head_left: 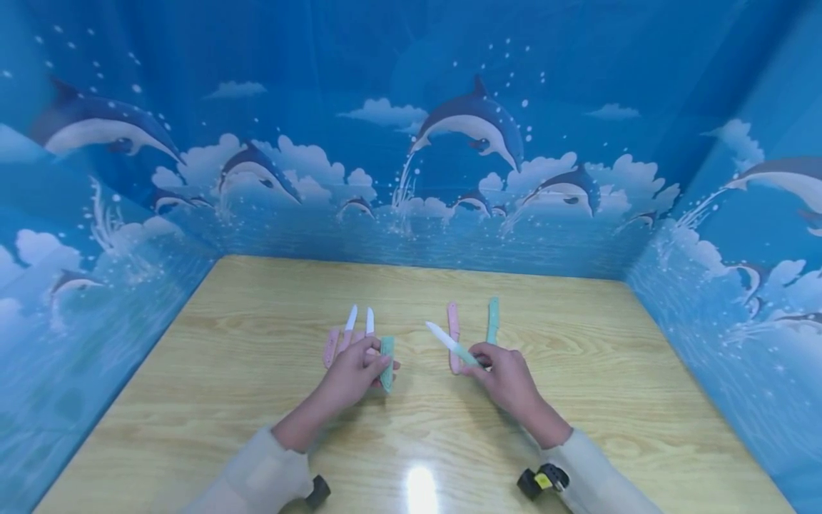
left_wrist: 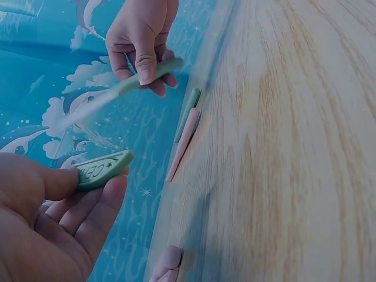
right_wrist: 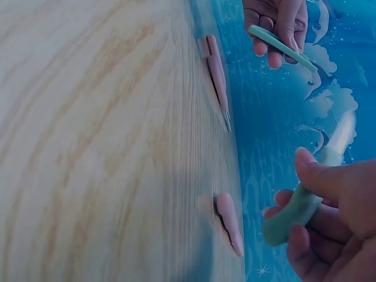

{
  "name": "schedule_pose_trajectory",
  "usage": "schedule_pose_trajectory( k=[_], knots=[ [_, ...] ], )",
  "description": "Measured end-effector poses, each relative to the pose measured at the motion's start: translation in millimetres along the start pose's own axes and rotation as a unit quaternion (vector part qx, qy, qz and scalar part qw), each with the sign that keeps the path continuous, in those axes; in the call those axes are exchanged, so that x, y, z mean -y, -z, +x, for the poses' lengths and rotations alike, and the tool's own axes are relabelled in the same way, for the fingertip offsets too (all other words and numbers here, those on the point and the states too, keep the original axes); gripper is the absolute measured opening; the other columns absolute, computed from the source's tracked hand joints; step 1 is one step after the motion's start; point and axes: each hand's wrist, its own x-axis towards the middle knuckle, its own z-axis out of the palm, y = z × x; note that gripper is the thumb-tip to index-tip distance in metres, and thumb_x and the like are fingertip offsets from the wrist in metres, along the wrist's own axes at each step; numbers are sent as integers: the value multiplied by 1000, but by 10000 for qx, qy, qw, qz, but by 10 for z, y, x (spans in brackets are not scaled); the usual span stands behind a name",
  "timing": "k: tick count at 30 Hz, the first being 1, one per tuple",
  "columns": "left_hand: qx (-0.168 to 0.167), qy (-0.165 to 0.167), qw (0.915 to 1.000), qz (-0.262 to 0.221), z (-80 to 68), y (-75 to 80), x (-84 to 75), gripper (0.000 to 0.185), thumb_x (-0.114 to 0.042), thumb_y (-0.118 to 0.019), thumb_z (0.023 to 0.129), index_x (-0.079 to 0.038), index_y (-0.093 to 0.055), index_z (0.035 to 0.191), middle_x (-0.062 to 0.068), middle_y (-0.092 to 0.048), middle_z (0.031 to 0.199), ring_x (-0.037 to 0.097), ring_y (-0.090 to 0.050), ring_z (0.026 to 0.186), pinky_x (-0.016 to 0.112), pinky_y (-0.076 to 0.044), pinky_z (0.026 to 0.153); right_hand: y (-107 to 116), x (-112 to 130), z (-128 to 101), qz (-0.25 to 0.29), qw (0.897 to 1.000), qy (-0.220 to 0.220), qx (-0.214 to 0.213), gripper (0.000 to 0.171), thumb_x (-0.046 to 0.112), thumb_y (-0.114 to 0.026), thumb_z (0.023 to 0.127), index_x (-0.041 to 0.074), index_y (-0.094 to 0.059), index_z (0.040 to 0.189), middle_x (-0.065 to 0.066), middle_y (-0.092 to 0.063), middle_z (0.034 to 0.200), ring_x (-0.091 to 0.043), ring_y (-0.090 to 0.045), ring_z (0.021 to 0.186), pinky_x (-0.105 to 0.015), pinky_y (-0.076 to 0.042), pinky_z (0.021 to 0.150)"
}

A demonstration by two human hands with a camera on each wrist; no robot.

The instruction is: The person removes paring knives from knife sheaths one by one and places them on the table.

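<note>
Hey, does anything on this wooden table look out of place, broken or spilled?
Nothing stands out. The right hand holds a green-handled white-bladed knife; the left hand holds a green sheath. Pink and green sheaths lie flat on the wooden table.

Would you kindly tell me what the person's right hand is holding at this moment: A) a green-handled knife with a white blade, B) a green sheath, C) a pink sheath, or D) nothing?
A: the right hand grips a green-handled knife whose white blade points up and left, clear of the table.
</note>
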Motion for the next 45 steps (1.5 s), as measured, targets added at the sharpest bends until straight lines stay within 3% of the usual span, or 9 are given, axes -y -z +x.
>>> schedule_pose_trajectory(
  k=[7, 14, 21, 29, 36, 45],
  knots=[
    [-10, 103, 9999, -27, -4, -5, -16, 13, -5, -55, 98, 1, -53, 109, 13, -73, 96, 23, -72, 86, 31, -61, 71, -18, 30, -7, 377, 9993, 5, -18, 19, 15, -81, 77, 9, -69, 90, -7, -74, 84, -24, -73, 84, -31, -60, 65],
    [-79, 169, 9998, -109, 4, -16, -35, 13, -6, -56, 98, 2, -53, 107, 13, -73, 95, 23, -72, 85, 30, -61, 71, -39, 54, -15, 1012, 9939, -361, 241, 18, 13, -77, 82, 7, -66, 94, -7, -74, 77, -14, -68, 66, -22, -49, 48],
    [-153, 175, 9997, -110, 1, -27, -29, 13, -5, -58, 96, 3, -56, 107, 14, -71, 97, 24, -71, 86, 31, -61, 70, -57, 48, -38, 1959, 9753, -584, 838, 22, 15, -68, 90, -1, -61, 104, -16, -73, 85, -16, -69, 69, -36, -59, 57],
    [-321, 177, 9993, 123, 10, -36, -27, 15, -6, -63, 94, 1, -61, 107, 9, -64, 95, 16, -65, 72, 31, -61, 67, -63, 39, -58, 2729, 9526, -765, 1109, 19, 11, -58, 98, -6, -56, 107, -23, -71, 96, -19, -69, 68, -35, -60, 61],
    [-367, 80, 9991, -181, -9, -45, -57, 28, -11, -68, 90, 8, -62, 110, 11, -69, 93, 20, -69, 78, 27, -60, 69, -42, 47, -62, 2986, 9391, -1029, 1354, 22, 9, -54, 99, -9, -54, 112, -26, -69, 102, -22, -67, 64, -38, -60, 65],
    [-333, 25, 9993, -175, -19, -37, -65, 38, -11, -70, 89, 8, -59, 120, 12, -73, 88, 20, -71, 75, 28, -60, 69, -51, 37, -68, 3211, 9297, -1152, 1390, 25, 13, -56, 99, -7, -56, 114, -25, -69, 105, -25, -72, 83, -37, -58, 83]
  ],
)
